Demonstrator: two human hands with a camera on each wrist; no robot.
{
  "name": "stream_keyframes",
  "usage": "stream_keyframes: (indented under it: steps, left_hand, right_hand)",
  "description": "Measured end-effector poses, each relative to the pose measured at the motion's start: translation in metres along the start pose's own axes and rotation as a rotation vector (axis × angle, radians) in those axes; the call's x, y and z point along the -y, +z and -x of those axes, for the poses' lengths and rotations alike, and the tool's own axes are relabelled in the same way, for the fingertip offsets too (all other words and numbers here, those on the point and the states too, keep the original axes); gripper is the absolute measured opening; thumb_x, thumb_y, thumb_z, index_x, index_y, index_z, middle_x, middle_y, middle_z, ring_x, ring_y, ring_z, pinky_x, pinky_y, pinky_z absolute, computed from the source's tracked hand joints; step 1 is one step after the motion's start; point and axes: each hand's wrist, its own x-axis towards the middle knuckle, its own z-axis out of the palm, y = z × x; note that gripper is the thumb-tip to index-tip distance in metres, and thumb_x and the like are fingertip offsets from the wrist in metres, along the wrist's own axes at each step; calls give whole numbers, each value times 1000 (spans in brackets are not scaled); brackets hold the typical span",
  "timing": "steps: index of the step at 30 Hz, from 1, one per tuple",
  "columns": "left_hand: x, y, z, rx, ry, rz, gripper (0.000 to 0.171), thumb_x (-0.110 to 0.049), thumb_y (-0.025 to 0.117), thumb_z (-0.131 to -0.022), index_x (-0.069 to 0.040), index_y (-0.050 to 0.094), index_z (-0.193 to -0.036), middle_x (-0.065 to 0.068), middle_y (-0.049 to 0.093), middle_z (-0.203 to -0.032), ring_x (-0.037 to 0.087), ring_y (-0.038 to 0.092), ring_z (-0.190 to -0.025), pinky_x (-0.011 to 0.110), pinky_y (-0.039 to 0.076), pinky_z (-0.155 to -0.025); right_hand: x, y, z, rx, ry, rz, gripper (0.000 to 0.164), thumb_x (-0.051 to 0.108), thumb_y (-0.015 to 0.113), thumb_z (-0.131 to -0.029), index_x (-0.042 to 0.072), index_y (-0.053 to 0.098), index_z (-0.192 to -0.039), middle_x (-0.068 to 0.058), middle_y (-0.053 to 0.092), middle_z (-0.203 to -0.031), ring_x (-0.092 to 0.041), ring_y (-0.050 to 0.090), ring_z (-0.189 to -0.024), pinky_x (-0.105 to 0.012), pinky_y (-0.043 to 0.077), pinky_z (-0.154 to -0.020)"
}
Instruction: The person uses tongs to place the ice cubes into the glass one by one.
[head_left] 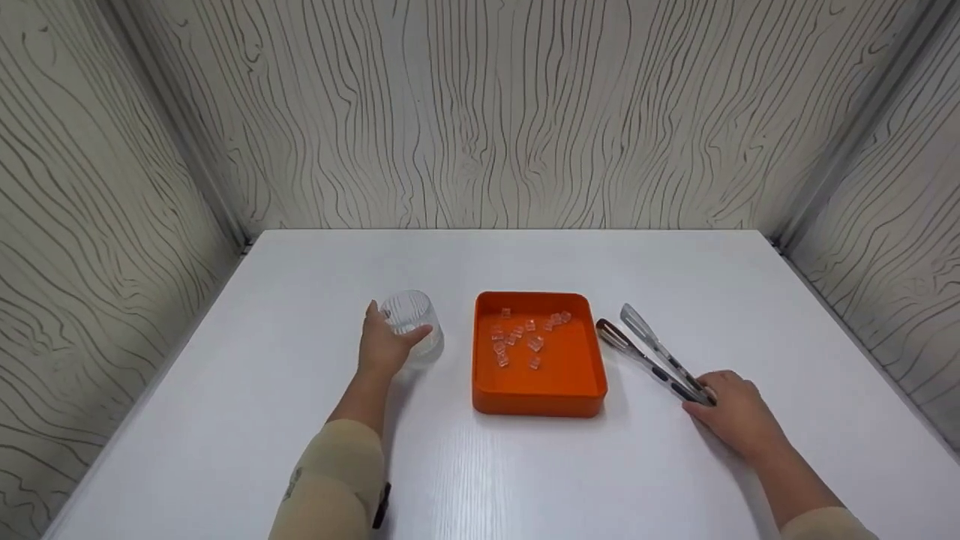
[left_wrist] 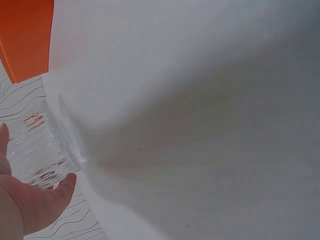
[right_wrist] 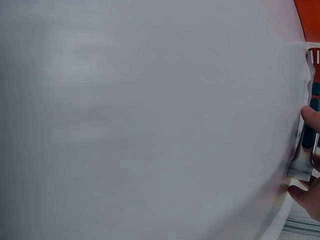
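A clear ribbed glass (head_left: pixel 409 309) stands on the white table, left of the orange tray. My left hand (head_left: pixel 384 346) grips it, thumb on the near side and fingers at its left; the left wrist view shows the glass (left_wrist: pixel 37 145) between thumb and fingers. On the right, my right hand (head_left: pixel 735 412) holds metal tongs (head_left: pixel 660 358) with dark grip pads by their handle end. The tongs' two arms spread apart toward the tray. In the right wrist view the thumb lies along the tongs (right_wrist: pixel 301 162), while most of the hand is cut off.
Between the hands sits a square orange tray (head_left: pixel 538 403) with raised walls. Several small clear cubes (head_left: pixel 535 343) lie scattered inside it, mostly toward the back and left. Wood-grain patterned panels (head_left: pixel 480 112) rise behind the white table (head_left: pixel 465 480) and at both sides.
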Motion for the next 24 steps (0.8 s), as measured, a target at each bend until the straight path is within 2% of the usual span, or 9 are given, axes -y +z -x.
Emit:
stream_keyframes:
  steps: [3, 7, 11, 17, 24]
  left_hand:
    - [0, 1, 0, -1, 21, 16, 101, -35, 78, -71, -2, 14, -142, 17, 29, -142, 32, 27, -132, 43, 21, -110]
    - [0, 2, -1, -3, 27, 45, 96, -31, 80, -68, -3, 21, -138, 15, 34, -136, 30, 32, -129, 42, 24, -109]
    - [1, 2, -1, -7, 19, 56, 96, -30, 81, -68, -4, 21, -138, 15, 34, -136, 30, 32, -129, 42, 24, -109]
    - [2, 2, -2, 1, 7, 87, 96, -29, 82, -67, -5, 20, -137, 14, 33, -137, 30, 31, -129, 43, 25, -108]
    - [2, 2, -1, 20, -18, 96, 98, -30, 81, -67, -11, 16, -138, 14, 32, -140, 31, 31, -130, 46, 26, -107]
  right_hand:
    - [-1, -2, 2, -29, 7, -31, 47, 28, 68, -81, -6, 55, -111, -25, 53, -108, -37, 52, -97, -51, 44, -78]
    - [1, -7, 4, -44, 48, -93, 41, 21, 68, -81, -4, 56, -111, -20, 59, -101, -29, 55, -88, -44, 47, -71]
    - [2, -9, 3, -36, 98, -153, 40, 23, 68, -81, 1, 56, -112, -18, 61, -103, -26, 55, -87, -39, 48, -68]
    - [1, -15, 2, -42, 115, -216, 47, 34, 67, -82, 6, 56, -117, -16, 59, -101, -20, 52, -74, -28, 45, -55]
    - [0, -23, -1, -35, 102, -199, 48, 41, 68, -79, 10, 57, -115, -8, 58, -88, -18, 46, -67, -28, 38, -53]
